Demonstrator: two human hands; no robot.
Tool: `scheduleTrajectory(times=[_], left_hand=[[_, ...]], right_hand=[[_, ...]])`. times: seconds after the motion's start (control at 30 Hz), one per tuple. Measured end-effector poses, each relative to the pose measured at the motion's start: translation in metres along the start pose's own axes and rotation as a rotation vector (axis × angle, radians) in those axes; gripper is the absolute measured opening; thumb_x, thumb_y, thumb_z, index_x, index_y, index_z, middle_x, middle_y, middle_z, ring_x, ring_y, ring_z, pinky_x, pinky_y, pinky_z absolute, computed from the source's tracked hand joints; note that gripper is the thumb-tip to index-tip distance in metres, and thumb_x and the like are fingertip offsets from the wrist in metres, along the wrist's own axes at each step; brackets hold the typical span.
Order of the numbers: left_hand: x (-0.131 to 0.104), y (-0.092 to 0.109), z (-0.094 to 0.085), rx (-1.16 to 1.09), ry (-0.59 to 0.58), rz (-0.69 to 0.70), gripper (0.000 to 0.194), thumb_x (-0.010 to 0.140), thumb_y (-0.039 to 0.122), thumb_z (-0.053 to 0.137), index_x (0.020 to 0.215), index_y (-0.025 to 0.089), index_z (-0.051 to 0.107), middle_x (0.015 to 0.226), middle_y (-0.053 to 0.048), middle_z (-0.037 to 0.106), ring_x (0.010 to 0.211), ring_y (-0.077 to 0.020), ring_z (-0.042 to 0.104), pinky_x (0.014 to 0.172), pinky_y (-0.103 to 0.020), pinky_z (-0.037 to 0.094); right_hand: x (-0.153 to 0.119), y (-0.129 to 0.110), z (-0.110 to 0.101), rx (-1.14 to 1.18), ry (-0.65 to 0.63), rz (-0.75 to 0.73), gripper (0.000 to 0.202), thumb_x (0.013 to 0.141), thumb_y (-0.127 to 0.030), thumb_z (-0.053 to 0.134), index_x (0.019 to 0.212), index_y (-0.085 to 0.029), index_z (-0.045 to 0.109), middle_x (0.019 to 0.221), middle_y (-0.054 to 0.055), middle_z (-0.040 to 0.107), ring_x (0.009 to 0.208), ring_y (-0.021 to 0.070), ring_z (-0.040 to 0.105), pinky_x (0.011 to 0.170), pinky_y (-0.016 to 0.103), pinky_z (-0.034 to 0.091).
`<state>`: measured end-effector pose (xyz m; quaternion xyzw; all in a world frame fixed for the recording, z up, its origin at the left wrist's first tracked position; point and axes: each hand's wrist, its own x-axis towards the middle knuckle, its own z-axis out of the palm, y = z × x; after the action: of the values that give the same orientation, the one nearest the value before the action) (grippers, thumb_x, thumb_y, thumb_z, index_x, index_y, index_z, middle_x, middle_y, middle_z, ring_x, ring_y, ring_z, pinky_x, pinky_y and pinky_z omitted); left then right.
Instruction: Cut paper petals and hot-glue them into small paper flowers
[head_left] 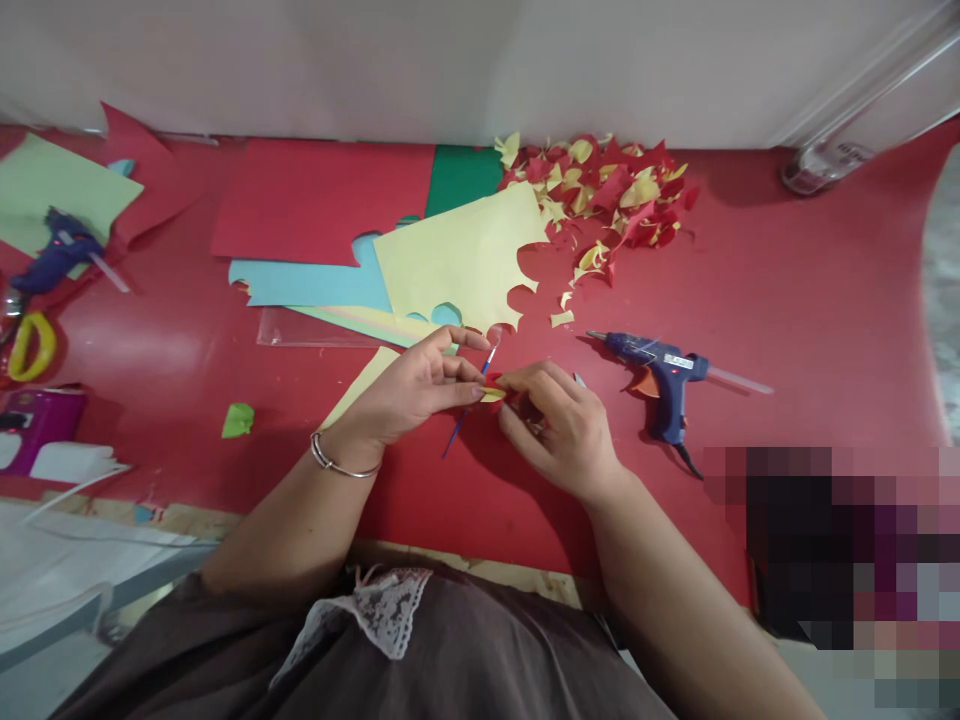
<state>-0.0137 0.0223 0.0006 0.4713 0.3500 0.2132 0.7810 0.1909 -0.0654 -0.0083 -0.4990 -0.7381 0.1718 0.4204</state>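
On my feed, the paper piece (493,395) sits at the centre of the frame, long axis roughly sideways, directly between the hands. I see the left hand (416,388) pinching its left end, the right hand (564,425) gripping its right, near the brush (454,436).

1. You wear a dark brown-grey garment (510,650), plain and softly creased, spreading to both sides of the lace.
2. The lace (390,605) on your front is white and partly see-through, with a floral pattern and a scalloped edge.
3. A thin pinkish trim (367,574) shows at the top of the lace.
4. Up and left of the lace, a slim silver-coloured bracelet (319,452) with a small wrapped detail circles your left wrist.
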Motion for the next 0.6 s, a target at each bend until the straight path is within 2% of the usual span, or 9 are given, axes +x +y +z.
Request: scheduleTrajectory(times=[0.13,0.23,0.3,0.4,0.5,0.6], left_hand=[[-0.004,0.001,0.003,0.132,0.06,0.092,0.037,0.09,0.026,0.085,0.118,0.02,0.062,0.088,-0.001,0.074,0.078,-0.011,0.069,0.075,-0.024,0.053],[-0.012,0.007,0.008,0.361,0.156,0.288,0.014,0.095,0.025,0.079,0.102,0.019,0.068,0.092,-0.002,0.073,0.082,-0.0125,0.069,0.075,-0.026,0.055],[-0.018,0.012,0.011,0.548,0.169,0.439,0.004,0.098,0.021,0.075,0.098,0.02,0.071,0.096,-0.004,0.073,0.087,-0.0143,0.07,0.077,-0.027,0.057],[-0.024,0.017,0.013,0.818,0.147,0.635,0.008,0.098,0.014,0.072,0.1,0.021,0.072,0.105,-0.006,0.076,0.098,-0.0176,0.071,0.083,-0.031,0.059],[-0.024,0.016,0.014,0.952,0.16,0.706,0.01,0.099,0.012,0.071,0.104,0.02,0.071,0.104,-0.007,0.076,0.097,-0.0179,0.071,0.085,-0.032,0.059],[-0.023,0.014,0.016,0.972,0.178,0.688,0.006,0.1,0.014,0.07,0.103,0.019,0.07,0.099,-0.006,0.076,0.09,-0.0172,0.071,0.082,-0.032,0.058]], right_hand=[[0.0,0.0,0.0,-0.007,0.013,0.009,0.012,0.101,-0.017,0.06,0.11,-0.022,0.066,0.091,0.003,0.071,0.061,0.0114,0.06,0.059,0.027,0.052],[0.0,0.001,0.0,-0.016,0.017,0.018,0.011,0.102,-0.018,0.06,0.11,-0.022,0.066,0.091,0.003,0.072,0.062,0.0115,0.061,0.059,0.027,0.053],[0.0,0.001,0.0,-0.018,0.02,0.021,0.011,0.102,-0.017,0.061,0.11,-0.022,0.066,0.092,0.004,0.072,0.063,0.0114,0.062,0.059,0.026,0.053],[0.0,0.002,-0.001,-0.015,0.028,0.03,0.011,0.102,-0.017,0.061,0.11,-0.022,0.066,0.092,0.003,0.072,0.063,0.011,0.063,0.059,0.025,0.054],[0.0,0.002,-0.001,-0.02,0.032,0.04,0.011,0.102,-0.017,0.061,0.11,-0.022,0.066,0.091,0.003,0.071,0.063,0.0113,0.063,0.058,0.026,0.054],[0.001,0.001,-0.001,-0.03,0.04,0.038,0.011,0.101,-0.016,0.061,0.109,-0.023,0.066,0.091,0.003,0.072,0.063,0.0118,0.064,0.059,0.026,0.054]])
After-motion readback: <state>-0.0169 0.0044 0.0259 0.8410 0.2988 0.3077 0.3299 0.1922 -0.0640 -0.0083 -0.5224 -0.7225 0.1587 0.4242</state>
